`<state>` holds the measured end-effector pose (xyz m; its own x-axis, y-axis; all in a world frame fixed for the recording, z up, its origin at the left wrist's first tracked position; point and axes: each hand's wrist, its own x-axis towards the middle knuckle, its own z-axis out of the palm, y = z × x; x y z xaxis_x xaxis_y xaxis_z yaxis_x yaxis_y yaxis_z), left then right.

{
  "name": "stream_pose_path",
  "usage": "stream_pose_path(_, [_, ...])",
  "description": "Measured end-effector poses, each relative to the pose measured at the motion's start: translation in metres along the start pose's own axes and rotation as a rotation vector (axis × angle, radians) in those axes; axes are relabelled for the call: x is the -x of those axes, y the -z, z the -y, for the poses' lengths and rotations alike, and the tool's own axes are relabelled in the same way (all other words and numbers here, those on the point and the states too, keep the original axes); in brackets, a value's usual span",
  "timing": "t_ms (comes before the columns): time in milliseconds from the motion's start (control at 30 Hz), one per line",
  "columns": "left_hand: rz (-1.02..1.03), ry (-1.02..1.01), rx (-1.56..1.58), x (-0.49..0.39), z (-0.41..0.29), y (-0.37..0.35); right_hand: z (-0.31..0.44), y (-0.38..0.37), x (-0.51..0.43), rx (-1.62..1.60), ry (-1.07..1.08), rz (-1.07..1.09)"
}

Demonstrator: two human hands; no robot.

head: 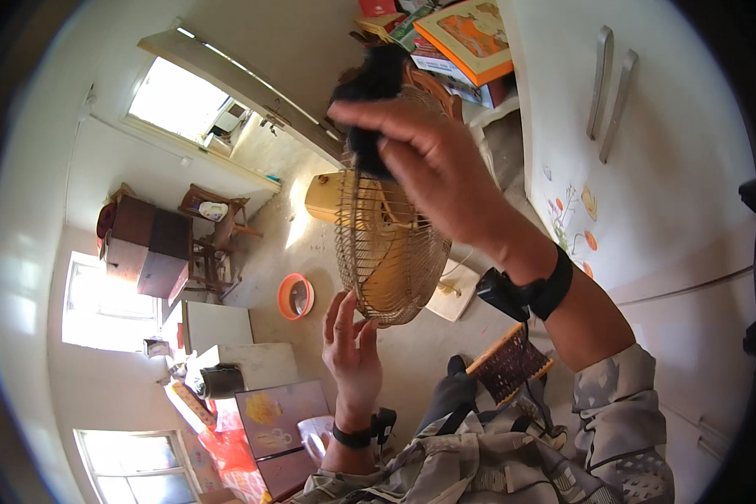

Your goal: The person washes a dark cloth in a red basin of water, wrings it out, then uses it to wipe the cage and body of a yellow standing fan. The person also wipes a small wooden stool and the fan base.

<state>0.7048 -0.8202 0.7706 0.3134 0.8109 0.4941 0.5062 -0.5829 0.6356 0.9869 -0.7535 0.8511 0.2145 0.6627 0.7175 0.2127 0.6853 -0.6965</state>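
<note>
An electric fan with a wire guard [409,283] and a yellow motor housing [324,196] stands in front of me, its square base [457,293] on the floor. My left hand [353,353] has its fingertips against the guard's near rim, the fingers curled around the wires. Over the far upper side of the guard, my right hand [441,170] is raised with a black cloth [378,82] between thumb and fingers. The fan's blades show behind the wires. Part of the guard is hidden by my right hand and forearm.
An orange basin [295,296] and a low woven-seat stool [510,365] are on the floor. Stacked boxes [466,38] lie beside a white cabinet door [668,157] at the right. A dark wooden cabinet [145,246] and chairs stand at the left.
</note>
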Motion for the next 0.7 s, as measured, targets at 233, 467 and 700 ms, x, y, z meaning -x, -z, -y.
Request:
stream_pose_path(233, [0.075,-0.005,-0.054,0.001,-0.01,0.004,0.007,0.013,-0.014,0.524,0.155,0.001])
stream_pose_path(467, [0.018,-0.012,-0.06,0.002,-0.012,0.002,0.015,0.033,-0.059,0.682,-0.033,0.227])
stream_pose_path(700, [-0.017,0.025,-0.019,0.005,-0.023,-0.004,0.057,-0.041,-0.02,0.956,0.25,0.564])
